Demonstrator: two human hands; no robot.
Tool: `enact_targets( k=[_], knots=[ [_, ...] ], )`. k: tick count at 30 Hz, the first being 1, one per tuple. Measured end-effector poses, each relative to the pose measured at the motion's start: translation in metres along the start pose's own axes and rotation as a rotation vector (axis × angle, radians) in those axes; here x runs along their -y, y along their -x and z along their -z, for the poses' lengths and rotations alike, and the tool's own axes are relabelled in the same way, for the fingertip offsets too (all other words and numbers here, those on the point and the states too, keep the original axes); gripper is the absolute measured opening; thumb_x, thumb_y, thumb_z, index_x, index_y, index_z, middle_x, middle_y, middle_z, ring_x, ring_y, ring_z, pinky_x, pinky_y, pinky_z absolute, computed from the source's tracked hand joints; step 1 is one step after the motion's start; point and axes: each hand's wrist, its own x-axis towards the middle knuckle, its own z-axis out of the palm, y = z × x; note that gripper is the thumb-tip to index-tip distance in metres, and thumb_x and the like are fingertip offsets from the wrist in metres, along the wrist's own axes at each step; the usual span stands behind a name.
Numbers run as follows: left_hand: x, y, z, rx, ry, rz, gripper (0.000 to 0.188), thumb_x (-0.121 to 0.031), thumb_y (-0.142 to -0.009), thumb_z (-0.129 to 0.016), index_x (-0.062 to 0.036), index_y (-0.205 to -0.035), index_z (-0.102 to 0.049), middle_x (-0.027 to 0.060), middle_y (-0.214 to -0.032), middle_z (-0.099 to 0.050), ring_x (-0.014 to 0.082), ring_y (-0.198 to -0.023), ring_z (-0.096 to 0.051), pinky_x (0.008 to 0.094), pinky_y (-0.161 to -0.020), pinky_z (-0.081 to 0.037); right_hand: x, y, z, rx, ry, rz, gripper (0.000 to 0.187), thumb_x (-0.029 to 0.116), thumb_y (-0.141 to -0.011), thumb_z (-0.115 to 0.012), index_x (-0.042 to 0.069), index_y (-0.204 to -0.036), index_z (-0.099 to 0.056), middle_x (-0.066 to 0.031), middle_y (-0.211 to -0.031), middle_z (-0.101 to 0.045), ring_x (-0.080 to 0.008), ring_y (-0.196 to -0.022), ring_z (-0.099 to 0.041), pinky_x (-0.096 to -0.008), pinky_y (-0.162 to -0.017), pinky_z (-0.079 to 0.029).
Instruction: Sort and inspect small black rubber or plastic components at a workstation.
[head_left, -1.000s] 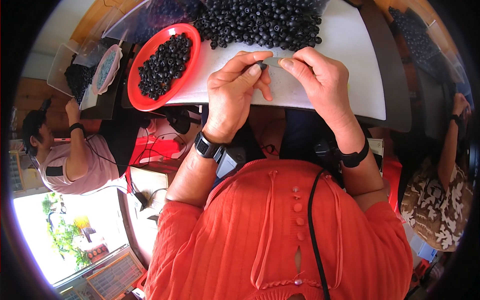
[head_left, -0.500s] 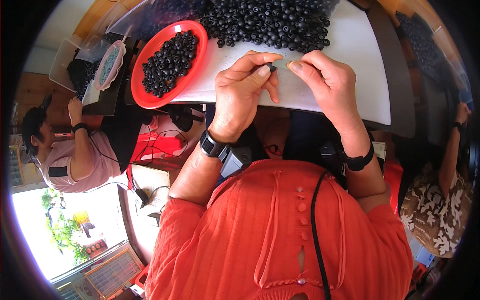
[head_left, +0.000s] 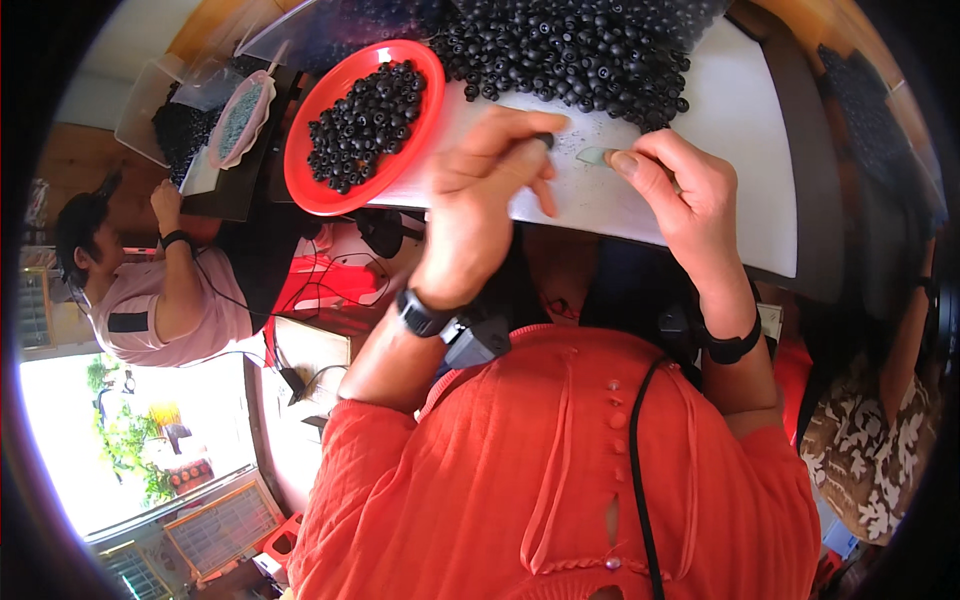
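Observation:
My left hand (head_left: 490, 195) is over the white table (head_left: 730, 130), its thumb and forefinger pinched on one small black bead (head_left: 545, 140). My right hand (head_left: 680, 195) is beside it, fingertips holding a small pale green piece (head_left: 597, 156) against the table. The two hands are a short gap apart. A big pile of black beads (head_left: 570, 50) lies just beyond both hands. A red plate (head_left: 330, 185) with several black beads in it stands to the left of my left hand.
A person in a pink shirt (head_left: 150, 300) sits at the left by a dark table with a clear box (head_left: 150, 100) and a tray of pale beads (head_left: 238, 118). Another person in a patterned garment (head_left: 870, 450) is at the right edge.
My hands, which were touching over the small piece, have drawn apart. The left hand now pinches a black bead, and the right keeps the pale green piece.

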Motion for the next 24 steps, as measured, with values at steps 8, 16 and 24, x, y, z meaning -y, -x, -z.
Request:
enact_targets(
  k=[8, 16, 24],
  knots=[
    [-0.04, -0.033, 0.075, -0.262, -1.253, -0.539, 0.022, 0.001, -0.087, -0.073, -0.0039, -0.109, -0.075, 0.0112, -0.103, -0.067, 0.025, -0.088, -0.066, 0.0338, -0.073, -0.055, 0.003, 0.002, 0.003, -0.035, -0.022, 0.017, 0.019, 0.014, -0.093, -0.077, 0.002, -0.081, -0.067, -0.0047, -0.063, -0.058, -0.0142, -0.053, -0.051, -0.0297, -0.05, -0.04],
    [0.012, -0.047, 0.007, -0.019, -1.591, -0.592, 0.044, -0.023, -0.09, -0.075, 0.0035, -0.124, -0.067, 0.0221, -0.127, -0.063, 0.0415, -0.111, -0.056, 0.05, -0.096, -0.047, 0.003, 0.003, 0.006, -0.048, -0.062, 0.031, 0.018, 0.012, -0.091, -0.079, 0.002, -0.081, -0.067, -0.0057, -0.064, -0.059, -0.0153, -0.053, -0.053, -0.0303, -0.05, -0.041],
    [0.042, -0.049, -0.012, -0.037, -1.496, -0.353, 0.07, -0.035, -0.095, -0.072, 0.0035, -0.148, -0.047, 0.0324, -0.148, -0.046, 0.0494, -0.133, -0.045, 0.0559, -0.112, -0.038, -0.003, 0.002, 0.003, -0.098, -0.036, 0.108, 0.02, 0.015, -0.089, -0.081, 0.004, -0.079, -0.067, -0.0067, -0.064, -0.061, -0.0191, -0.053, -0.056, -0.0326, -0.049, -0.042]
  ],
)
